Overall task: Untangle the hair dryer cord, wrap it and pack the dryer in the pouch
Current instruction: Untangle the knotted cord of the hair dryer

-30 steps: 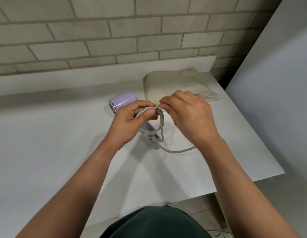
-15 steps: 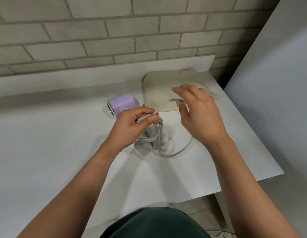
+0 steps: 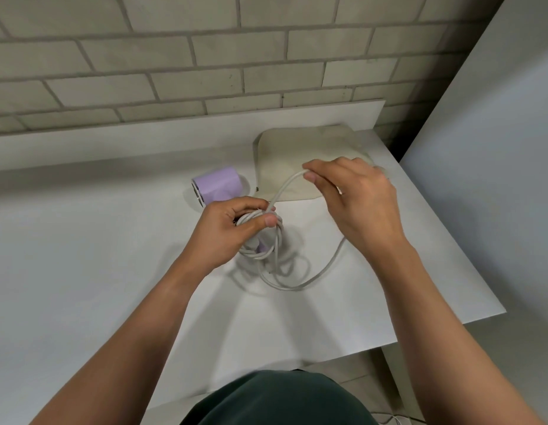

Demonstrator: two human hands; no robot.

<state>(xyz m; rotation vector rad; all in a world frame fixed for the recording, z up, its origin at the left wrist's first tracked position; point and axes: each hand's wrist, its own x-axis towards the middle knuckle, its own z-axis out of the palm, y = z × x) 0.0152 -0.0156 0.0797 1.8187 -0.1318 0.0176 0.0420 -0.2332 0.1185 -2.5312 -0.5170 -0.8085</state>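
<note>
Right hand [image 3: 361,207] has lifted away, pinching the pale grey plastic cord [image 3: 326,267]. Left hand [image 3: 229,231] grips its coils.

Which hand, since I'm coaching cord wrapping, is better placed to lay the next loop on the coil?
Probably right. The right hand pinches the free run of the cord, raised over the pouch, while the left hand grips the coil and has to hold it together.

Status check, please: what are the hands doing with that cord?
Left hand grips the coiled cord. Right hand pinches its loose loop. Dryer not yet in pouch.
</note>
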